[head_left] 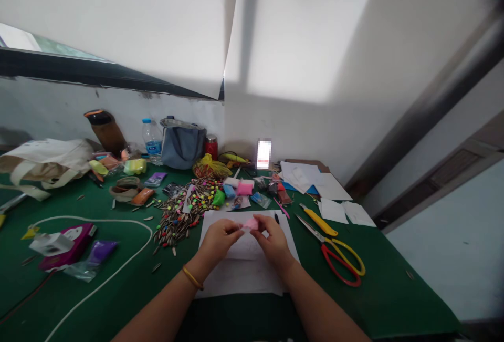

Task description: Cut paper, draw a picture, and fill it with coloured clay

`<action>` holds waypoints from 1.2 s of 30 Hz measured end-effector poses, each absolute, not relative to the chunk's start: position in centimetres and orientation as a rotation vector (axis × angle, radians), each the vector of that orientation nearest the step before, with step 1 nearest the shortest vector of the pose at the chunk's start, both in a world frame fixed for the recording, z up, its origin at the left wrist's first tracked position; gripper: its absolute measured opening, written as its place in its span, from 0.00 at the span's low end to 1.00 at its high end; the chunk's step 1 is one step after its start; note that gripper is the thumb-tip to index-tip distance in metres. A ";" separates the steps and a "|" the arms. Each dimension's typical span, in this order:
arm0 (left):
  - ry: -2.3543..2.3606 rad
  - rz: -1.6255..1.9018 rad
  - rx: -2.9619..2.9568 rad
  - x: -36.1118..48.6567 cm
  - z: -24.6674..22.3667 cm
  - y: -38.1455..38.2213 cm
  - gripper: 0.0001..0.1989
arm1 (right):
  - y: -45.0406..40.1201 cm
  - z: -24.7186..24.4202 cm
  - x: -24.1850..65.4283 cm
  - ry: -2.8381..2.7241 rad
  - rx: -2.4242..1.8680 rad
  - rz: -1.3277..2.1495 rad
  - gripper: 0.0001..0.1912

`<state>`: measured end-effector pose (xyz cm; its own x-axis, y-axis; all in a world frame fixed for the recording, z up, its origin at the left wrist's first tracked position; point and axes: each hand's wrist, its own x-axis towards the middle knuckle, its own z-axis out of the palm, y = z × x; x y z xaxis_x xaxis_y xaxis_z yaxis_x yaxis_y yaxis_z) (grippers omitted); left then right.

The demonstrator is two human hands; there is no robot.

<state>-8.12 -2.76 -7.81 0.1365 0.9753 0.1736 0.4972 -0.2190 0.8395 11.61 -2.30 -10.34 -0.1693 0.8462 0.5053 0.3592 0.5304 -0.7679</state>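
A small pink piece point(251, 223) is pinched between my two hands, above white paper sheets point(240, 277) on the green table. My left hand point(221, 238), with a yellow band at its wrist, has thumb and fingertips closed at the piece's left end. The thumb and fingers of my right hand point(271, 239) are closed on its right side. Behind the hands lie small colored packets, one of them bright pink point(244, 188). A black pen point(276, 218) shows just beyond my right hand.
Scissors point(331, 245) and a yellow cutter point(319, 219) lie to the right. A pile of seeds and colored beads point(181, 216) is at the left, near a white cable point(129, 221). Bags, bottles and a lit phone point(263, 154) stand along the back.
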 end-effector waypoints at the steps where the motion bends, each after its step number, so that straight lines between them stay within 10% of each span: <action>1: 1.432 0.978 1.794 -8.1 -7.7 -2.8 0.12 | -2.3 -10.3 11.6 -1.765 -1.008 0.615 0.17; 36: 1.512 1.033 2.390 -6.8 -8.1 -5.3 0.08 | -3.2 -9.2 10.7 -2.140 -0.937 0.265 0.06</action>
